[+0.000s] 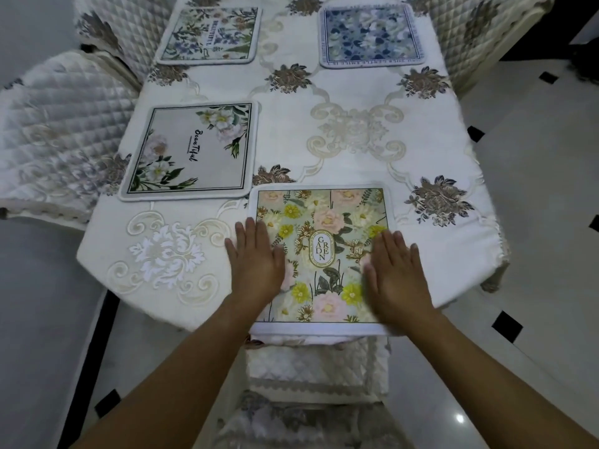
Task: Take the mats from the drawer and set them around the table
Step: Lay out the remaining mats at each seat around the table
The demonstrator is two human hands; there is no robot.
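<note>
A green floral mat marked "GARDEN" (324, 228) lies at the near end of the table (356, 163), its front edge at the table's rim. My left hand (256, 257) rests flat on its left side, fingers spread. My right hand (395, 270) lies flat on its right side and looks a little blurred. A grey mat with white flowers (191, 150) sits at the left side. Farther back lie a pale mat with blue sprigs (210, 35) on the left and a blue floral mat (371, 35) on the right.
Quilted white chairs stand around the table: one at the left (55, 140), one at the far left corner (120, 30), one at the far right (479, 34), one tucked in below me (317, 371). The floor is glossy white tile with black insets (507, 325).
</note>
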